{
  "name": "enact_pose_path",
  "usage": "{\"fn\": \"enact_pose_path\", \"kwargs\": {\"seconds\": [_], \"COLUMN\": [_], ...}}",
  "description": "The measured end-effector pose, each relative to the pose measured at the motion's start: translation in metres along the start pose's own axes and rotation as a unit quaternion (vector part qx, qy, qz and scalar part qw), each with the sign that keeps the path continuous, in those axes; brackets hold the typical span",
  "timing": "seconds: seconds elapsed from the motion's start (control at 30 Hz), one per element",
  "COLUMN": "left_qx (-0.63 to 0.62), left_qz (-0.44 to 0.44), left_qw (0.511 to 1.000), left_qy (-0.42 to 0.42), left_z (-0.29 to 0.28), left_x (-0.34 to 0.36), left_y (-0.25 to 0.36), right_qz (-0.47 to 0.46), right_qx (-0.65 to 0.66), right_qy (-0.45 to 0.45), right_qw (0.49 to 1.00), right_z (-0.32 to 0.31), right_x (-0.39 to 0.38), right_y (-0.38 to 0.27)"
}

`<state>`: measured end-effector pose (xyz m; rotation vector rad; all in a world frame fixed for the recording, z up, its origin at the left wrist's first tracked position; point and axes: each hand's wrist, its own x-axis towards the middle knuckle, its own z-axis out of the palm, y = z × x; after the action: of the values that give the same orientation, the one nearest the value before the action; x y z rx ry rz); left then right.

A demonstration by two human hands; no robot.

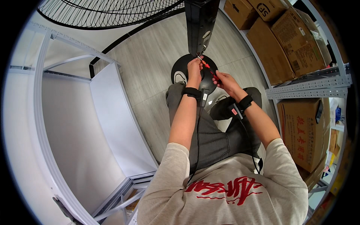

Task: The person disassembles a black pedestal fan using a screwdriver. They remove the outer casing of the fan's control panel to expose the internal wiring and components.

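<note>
1 screwdriver [206, 65] gripped by right hand [228, 83]; left hand [194, 71] curled near tip, contents unclear

The camera looks down from up on the head. The shirt [225, 174] is closest, big at the bottom. The left hand [194, 70] and right hand [227, 83] are farther off, above the middle, with the floor [146, 63] below them. The wide, round view bends the shelves [112, 108] at the sides.
</note>
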<state>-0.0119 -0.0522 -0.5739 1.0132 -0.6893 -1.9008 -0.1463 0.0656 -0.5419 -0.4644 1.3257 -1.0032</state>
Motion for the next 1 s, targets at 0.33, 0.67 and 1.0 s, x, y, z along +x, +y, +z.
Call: {"fn": "enact_pose_path", "kwargs": {"seconds": [0.33,0.67,1.0], "left_qx": [-0.054,-0.101,-0.061], "left_qz": [-0.005,-0.025,0.015], "left_qw": [0.998,0.994,0.99], "left_qy": [0.028,0.041,0.126], "left_z": [0.001,-0.002,-0.006], "left_x": [-0.002,0.0,0.003], "left_y": [-0.001,0.003,-0.003], "right_qz": [-0.016,-0.018,-0.053], "right_qx": [-0.027,-0.057,-0.063], "right_qy": [0.009,-0.007,0.039], "right_qw": [0.999,0.998,0.996], "right_z": [-0.017,-0.02,-0.05], "right_x": [-0.011,-0.022,-0.016], "right_y": [0.008,0.008,0.0]}}
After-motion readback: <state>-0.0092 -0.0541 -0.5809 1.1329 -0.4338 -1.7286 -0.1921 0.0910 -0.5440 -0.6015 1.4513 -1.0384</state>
